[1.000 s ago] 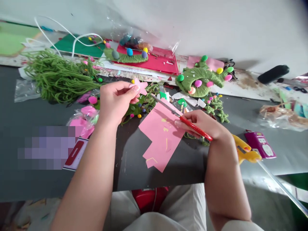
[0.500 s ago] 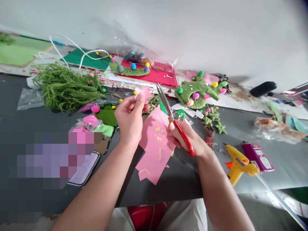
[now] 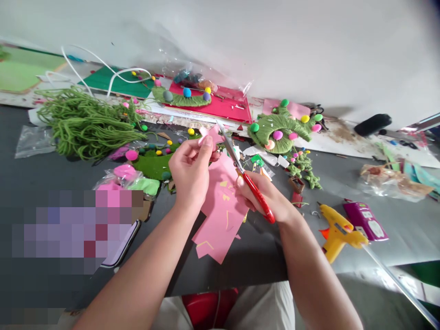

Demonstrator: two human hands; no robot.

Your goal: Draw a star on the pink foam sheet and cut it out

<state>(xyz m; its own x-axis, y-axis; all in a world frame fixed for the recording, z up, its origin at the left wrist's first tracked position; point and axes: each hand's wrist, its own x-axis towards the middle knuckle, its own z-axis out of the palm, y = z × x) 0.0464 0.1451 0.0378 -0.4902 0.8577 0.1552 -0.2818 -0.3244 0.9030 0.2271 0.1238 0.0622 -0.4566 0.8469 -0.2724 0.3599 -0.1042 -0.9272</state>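
Observation:
Between thumb and fingers, my left hand [image 3: 191, 170] pinches a small pink star-shaped piece [image 3: 213, 134]. My right hand [image 3: 263, 195] is closed around the red handles of the scissors [image 3: 256, 195]. Their blades point up and to the left, and the tips are beside the star's right edge. Below both hands a pink sheet [image 3: 215, 233] with cut edges and yellow marks lies on the dark table; my right fingers are over its right side. Whether the fingertips touch the sheet is unclear.
Green yarn [image 3: 85, 128] and a phone [image 3: 122, 247] are on the left. Green wrapped shapes with pompoms [image 3: 275, 130] stand at the back, near a red sheet [image 3: 227, 107]. A yellow glue gun [image 3: 338, 231] and a purple pack [image 3: 366, 220] lie on the right.
My left hand has moved slightly right with the pink star, bringing it closer to the blades. The scissors have shifted a little left, and the whole view has shifted slightly.

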